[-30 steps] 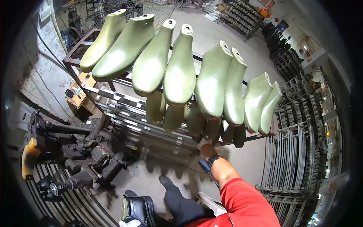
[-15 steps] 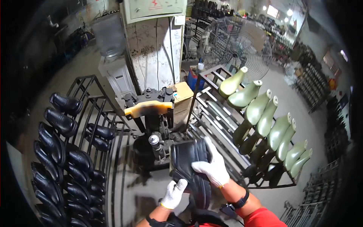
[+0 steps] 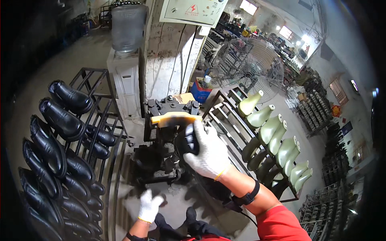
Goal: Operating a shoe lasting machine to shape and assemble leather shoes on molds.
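My right hand (image 3: pixel 207 152), in a white knitted glove, is wrapped round a glossy black shoe (image 3: pixel 185 138), mostly hidden behind the hand. It holds the shoe up against the dark metal machine (image 3: pixel 171 107), just below the machine's yellow pad (image 3: pixel 175 117). Lower down on the left, my left hand (image 3: pixel 150 205), gloved the same way, hangs in the air above the floor. Its fingers are apart and nothing is in them.
On the left, a metal rack (image 3: pixel 108 105) carries several black shoes (image 3: pixel 66 119). Another rack (image 3: pixel 213 100) to the right bears green shoe lasts (image 3: pixel 270 127). Beyond stand a large fan (image 3: pixel 248 74), a water dispenser (image 3: pixel 124 78) and an electrical box (image 3: pixel 193 13) on a pillar.
The shoe, held in both hands low in front of me, has gone up and forward to the machine in my right hand. My left hand has let go and moved down and left.
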Motion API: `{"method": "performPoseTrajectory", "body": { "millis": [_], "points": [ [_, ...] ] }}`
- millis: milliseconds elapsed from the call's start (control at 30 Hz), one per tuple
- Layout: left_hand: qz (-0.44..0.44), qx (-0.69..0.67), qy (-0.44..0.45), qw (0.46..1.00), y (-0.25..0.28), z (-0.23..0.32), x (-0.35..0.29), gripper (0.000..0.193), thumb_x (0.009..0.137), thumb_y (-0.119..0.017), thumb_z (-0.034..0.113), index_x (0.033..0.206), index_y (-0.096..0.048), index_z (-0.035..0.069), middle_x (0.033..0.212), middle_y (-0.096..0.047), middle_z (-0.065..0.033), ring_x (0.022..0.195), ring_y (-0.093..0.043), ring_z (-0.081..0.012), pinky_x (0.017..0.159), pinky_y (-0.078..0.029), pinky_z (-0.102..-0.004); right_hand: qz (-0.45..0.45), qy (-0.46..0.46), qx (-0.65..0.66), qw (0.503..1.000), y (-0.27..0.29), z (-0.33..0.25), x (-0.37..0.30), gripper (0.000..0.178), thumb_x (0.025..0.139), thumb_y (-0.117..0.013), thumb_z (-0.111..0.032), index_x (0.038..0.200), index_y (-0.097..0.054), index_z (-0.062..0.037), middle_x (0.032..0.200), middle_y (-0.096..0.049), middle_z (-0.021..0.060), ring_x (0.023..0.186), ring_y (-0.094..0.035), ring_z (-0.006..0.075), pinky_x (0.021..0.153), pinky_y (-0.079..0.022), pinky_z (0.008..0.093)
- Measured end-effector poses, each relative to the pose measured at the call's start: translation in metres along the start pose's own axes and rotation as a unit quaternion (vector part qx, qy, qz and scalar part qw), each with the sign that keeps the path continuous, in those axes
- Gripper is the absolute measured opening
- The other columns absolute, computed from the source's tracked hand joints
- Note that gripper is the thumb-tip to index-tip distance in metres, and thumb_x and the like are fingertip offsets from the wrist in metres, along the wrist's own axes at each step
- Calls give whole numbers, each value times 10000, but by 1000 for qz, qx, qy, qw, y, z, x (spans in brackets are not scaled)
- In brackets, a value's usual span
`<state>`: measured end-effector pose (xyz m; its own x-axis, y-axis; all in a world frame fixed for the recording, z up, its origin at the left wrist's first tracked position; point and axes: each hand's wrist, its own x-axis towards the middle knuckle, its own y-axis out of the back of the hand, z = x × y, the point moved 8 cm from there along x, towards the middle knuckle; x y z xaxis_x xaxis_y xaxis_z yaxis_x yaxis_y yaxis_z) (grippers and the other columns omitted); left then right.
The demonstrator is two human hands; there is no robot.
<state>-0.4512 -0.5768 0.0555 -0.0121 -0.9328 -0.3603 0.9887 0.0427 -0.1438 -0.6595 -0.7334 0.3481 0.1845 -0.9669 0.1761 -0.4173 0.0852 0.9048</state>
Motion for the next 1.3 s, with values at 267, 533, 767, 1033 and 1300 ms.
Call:
{"method": "performPoseTrajectory", "body": {
  "millis": [267,533,767,1033,1300],
  "points": [
    [-23,-87,-111,990,-94,143,66,375,1033,-691,164,1286,-613,-101,1009,-736,-100,847,-633,-131,781,-543,-316,-24,16,-28,999,-26,1,14,1033,787,-815,-451,1552,-371,82,1246,-617,325,1150,-660,478,999,-556,500],
    [21,-83,-124,989,-110,154,50,151,1062,-614,151,979,-676,41,923,-625,33,854,-554,-59,762,-484,-265,-260,-266,573,730,-87,64,-52,435,1031,-742,-350,1327,-695,-35,1217,-750,51,1074,-673,150,1014,-529,348],
    [24,175,-374,911,-102,172,34,183,1034,-686,103,1182,-674,-5,1034,-683,-117,923,-651,-228,823,-514,-387,-231,-189,498,814,-95,63,-49,385,1039,-683,-285,1318,-672,-20,1217,-720,83,1133,-641,161,1027,-515,360],
    [-52,-6,-130,990,-93,150,60,493,1089,-578,177,1532,-510,-29,1426,-636,-126,1344,-552,-189,1196,-395,-361,-182,-295,590,729,-116,53,-82,452,1129,-543,-284,1450,-616,25,1385,-677,114,1276,-605,212,1118,-462,364],
    [-42,57,-229,971,-105,136,46,753,988,-696,318,1572,-427,-75,1126,-736,-259,1011,-721,-243,906,-541,-381,-107,-249,621,735,-123,55,-121,396,1127,-517,-269,1367,-662,11,1302,-694,96,1210,-633,218,1083,-481,360]
  ]
}}
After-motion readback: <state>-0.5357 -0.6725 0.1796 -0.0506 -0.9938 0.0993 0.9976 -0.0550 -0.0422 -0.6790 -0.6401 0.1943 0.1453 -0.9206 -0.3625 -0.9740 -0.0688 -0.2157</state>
